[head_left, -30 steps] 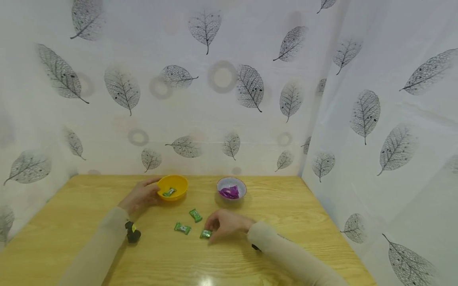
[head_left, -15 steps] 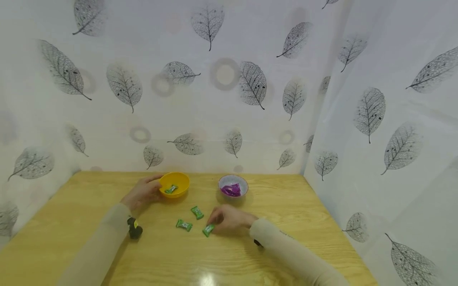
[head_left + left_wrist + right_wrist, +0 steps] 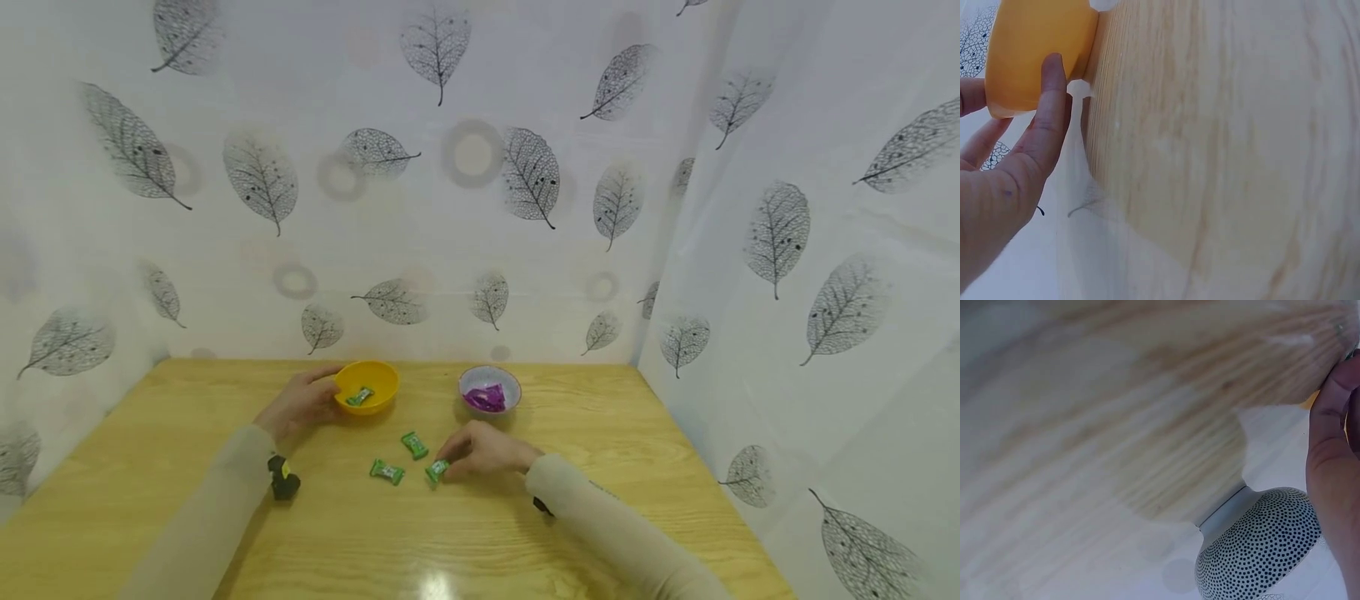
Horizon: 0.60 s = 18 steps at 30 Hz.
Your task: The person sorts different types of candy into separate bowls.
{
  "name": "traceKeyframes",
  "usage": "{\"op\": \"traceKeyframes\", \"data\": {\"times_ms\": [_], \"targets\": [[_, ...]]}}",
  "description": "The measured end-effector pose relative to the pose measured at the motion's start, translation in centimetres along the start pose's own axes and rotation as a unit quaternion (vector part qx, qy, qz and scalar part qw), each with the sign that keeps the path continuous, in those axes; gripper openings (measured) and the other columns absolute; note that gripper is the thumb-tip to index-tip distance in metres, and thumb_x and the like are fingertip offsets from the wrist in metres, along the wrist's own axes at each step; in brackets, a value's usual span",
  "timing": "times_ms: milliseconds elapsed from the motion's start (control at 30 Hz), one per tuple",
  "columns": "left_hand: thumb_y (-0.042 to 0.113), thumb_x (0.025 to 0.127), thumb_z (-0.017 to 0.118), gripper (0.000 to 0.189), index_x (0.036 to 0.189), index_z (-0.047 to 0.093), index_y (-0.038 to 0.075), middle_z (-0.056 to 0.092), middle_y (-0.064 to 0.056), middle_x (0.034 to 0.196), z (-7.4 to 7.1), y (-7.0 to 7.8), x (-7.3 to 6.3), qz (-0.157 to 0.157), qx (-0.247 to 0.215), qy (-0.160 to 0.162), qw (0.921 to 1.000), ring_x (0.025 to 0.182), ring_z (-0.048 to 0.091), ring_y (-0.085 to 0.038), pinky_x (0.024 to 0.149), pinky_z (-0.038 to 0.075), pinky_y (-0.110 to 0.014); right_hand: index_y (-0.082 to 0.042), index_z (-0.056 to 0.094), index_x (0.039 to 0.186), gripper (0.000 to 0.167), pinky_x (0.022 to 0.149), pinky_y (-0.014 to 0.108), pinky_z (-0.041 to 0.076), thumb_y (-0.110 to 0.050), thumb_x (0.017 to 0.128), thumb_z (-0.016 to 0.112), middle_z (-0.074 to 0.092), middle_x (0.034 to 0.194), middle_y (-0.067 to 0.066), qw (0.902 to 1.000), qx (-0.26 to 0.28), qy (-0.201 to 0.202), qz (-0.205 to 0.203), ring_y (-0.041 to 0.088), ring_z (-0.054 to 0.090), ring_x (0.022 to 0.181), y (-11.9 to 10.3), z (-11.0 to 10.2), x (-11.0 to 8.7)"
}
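My left hand (image 3: 296,407) grips the side of a yellow bowl (image 3: 382,387) that holds one green-wrapped candy (image 3: 360,397). In the left wrist view, fingers (image 3: 1047,122) lie along the outside of the bowl, and the thumb is at its rim. My right hand (image 3: 486,450) pinches another green-wrapped candy (image 3: 436,472) between thumb and fingers, at or just above the wooden table. Two more green candies lie to its left, the farther candy (image 3: 414,445) and the nearer candy (image 3: 387,472). The right wrist view barely shows the held candy, behind the fingertips.
A light bowl (image 3: 512,385) with a dotted outside stands beyond my right hand, with a purple wrapped piece (image 3: 486,397) in it. Leaf-patterned white sheets (image 3: 465,242) rise behind and to the right of the wooden table (image 3: 337,542).
My right hand has pinched the nearest green candy, turned it and moved it slightly away from me. The left hand stays on the yellow bowl. The head view has shifted a little.
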State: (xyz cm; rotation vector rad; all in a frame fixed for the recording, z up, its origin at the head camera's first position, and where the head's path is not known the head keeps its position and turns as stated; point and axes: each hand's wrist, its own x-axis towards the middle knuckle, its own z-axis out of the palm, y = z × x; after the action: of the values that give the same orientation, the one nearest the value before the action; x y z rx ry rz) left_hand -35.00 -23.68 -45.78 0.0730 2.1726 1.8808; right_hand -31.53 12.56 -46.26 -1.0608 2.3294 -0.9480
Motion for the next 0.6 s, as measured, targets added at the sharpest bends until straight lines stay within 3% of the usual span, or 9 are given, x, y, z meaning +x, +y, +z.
{"op": "traceKeyframes", "data": {"times_ms": [200,600], "targets": [[0.01,0.099,0.045,0.059,0.153,0.025,0.001,0.031,-0.032,0.151,-0.1,-0.1,-0.2,0.006,-0.004,0.003,1.0,0.107,0.054,-0.016,0.092,0.056,-0.038,-0.016,0.076,0.106,0.022,0.08,0.019,0.055,-0.018,0.085,0.076,0.075,0.105,-0.005,0.9998,0.015,0.009,0.009,0.0,0.066,0.092,-0.2,0.0,0.3],[0.012,0.099,0.045,0.059,0.154,0.026,0.003,0.033,-0.031,0.151,0.0,-0.1,-0.2,0.004,0.002,0.007,1.0,0.106,0.055,-0.016,0.088,0.056,-0.037,-0.014,0.077,0.103,0.019,0.061,0.029,0.059,-0.011,0.085,0.075,0.076,0.098,-0.002,0.9933,0.057,0.089,0.047,0.015,0.068,0.066,-0.9,0.2,1.3]]}}
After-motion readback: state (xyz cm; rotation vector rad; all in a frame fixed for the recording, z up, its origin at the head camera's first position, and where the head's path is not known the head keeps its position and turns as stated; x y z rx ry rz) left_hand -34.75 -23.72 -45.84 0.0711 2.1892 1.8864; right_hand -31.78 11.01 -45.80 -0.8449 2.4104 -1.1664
